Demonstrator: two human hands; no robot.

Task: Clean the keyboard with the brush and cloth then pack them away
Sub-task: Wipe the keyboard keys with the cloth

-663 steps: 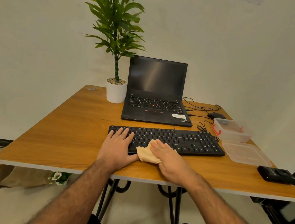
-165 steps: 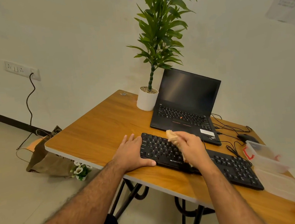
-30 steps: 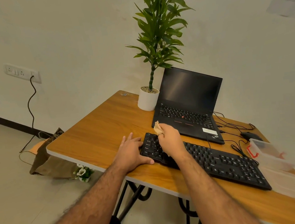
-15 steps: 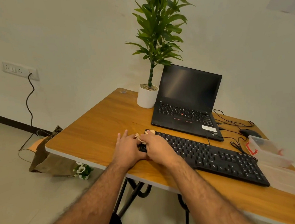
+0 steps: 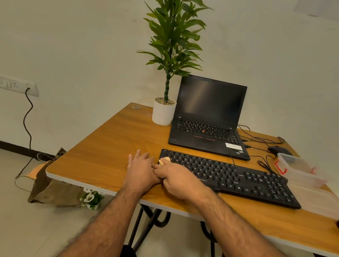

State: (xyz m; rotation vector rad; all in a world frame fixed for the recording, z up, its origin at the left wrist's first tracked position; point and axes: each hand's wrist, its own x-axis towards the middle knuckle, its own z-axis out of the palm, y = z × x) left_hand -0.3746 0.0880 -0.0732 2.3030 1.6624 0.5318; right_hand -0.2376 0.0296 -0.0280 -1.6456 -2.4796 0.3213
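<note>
Cloth [image 5: 164, 160] pokes from the right hand's [image 5: 177, 179] grip, seemingly touching the keyboard [image 5: 230, 174].

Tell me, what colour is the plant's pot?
White, plain, seen in the head view: the plant pot beside the laptop.

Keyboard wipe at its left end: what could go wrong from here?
The right hand presses the cloth at the keyboard corner by the table edge; a hard stroke might push the keyboard, though the left hand braces it. Its cable lies looped near the box and could snag.
</note>
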